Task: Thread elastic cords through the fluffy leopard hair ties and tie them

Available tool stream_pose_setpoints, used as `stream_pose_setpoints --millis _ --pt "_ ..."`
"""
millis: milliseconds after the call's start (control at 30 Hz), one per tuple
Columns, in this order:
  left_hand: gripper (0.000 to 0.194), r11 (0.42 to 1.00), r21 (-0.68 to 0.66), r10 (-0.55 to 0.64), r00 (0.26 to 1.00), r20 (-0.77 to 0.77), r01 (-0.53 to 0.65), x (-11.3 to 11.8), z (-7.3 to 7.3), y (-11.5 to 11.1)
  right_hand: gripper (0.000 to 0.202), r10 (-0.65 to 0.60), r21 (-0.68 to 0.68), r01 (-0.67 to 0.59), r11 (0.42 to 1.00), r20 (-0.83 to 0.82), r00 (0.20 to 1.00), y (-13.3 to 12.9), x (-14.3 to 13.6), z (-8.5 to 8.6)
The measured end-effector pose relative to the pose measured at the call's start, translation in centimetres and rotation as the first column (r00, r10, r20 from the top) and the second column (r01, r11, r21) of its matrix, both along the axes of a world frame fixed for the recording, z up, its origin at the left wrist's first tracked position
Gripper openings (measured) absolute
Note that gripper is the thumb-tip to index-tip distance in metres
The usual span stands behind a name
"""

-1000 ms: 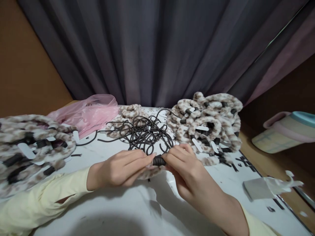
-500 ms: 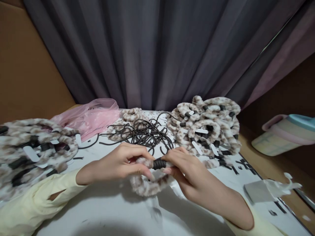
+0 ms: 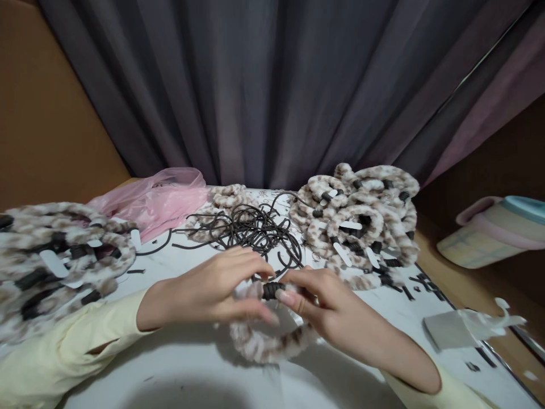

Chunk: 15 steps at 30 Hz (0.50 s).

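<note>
A fluffy white-and-brown plush ring is held just above the table, with black cord wound tightly round its far side. My right hand pinches this ring at the wound part, thumb on the near side of the coils. Slightly smeared by motion, my left hand has thumb and fingers spread apart around the ring's left side, close to the coils. Behind both hands lies a tangle of loose black cords.
Piles of similar plush rings with white tags lie left and right. A pink plastic bag is at the back left. On the right are a tumbler, a small grey packet and black cord scraps.
My left thumb and fingers have spread apart from their grip on the ring. My right thumb has shifted left onto the coils, and the ring's near side hangs lower.
</note>
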<state>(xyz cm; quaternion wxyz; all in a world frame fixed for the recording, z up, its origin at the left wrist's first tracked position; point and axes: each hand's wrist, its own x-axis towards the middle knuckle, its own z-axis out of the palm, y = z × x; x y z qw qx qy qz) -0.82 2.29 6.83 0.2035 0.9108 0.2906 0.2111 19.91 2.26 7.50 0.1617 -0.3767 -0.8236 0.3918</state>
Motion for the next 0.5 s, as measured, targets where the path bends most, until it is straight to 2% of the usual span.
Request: stream_pose_setpoints --millis 33,100,167,233,400,433,500 --pt "0.045 0.987 0.161 -0.002 0.998 -0.065 0.013 -0.1 0.0 -0.1 0.027 -0.042 -0.104 0.040 0.994 -0.017 0.999 0.1 0.1 0.0" --pt "0.038 0.908 0.419 0.047 0.986 -0.158 0.024 0.0 -0.2 -0.5 0.030 -0.108 -0.293 0.084 0.952 -0.068 0.992 0.2 0.1 0.0" --pt "0.025 0.828 0.560 0.077 0.983 -0.168 0.031 0.2 -0.4 -0.9 0.035 -0.129 -0.421 0.061 0.905 -0.135 0.982 0.2 0.1 -0.1" --pt "0.024 0.792 0.610 0.067 0.987 -0.147 0.037 0.5 -0.7 -1.1 0.040 -0.121 -0.496 0.011 0.868 -0.189 0.974 0.1 0.0 -0.2" --pt "0.027 0.795 0.606 0.024 0.995 -0.098 0.040 0.9 -0.9 -1.1 0.044 -0.127 -0.566 -0.024 0.824 -0.225 0.966 -0.4 -0.3 -0.1" --pt "0.027 0.799 0.600 0.016 0.997 -0.079 0.035 0.9 -1.0 -1.1 0.044 -0.123 -0.573 -0.030 0.819 -0.226 0.966 -0.5 -0.3 -0.1" --pt "0.028 0.843 0.538 0.005 1.000 -0.029 0.011 1.0 -1.2 -1.1 0.040 -0.115 -0.567 -0.034 0.823 -0.224 0.968 -0.8 -0.4 -0.1"
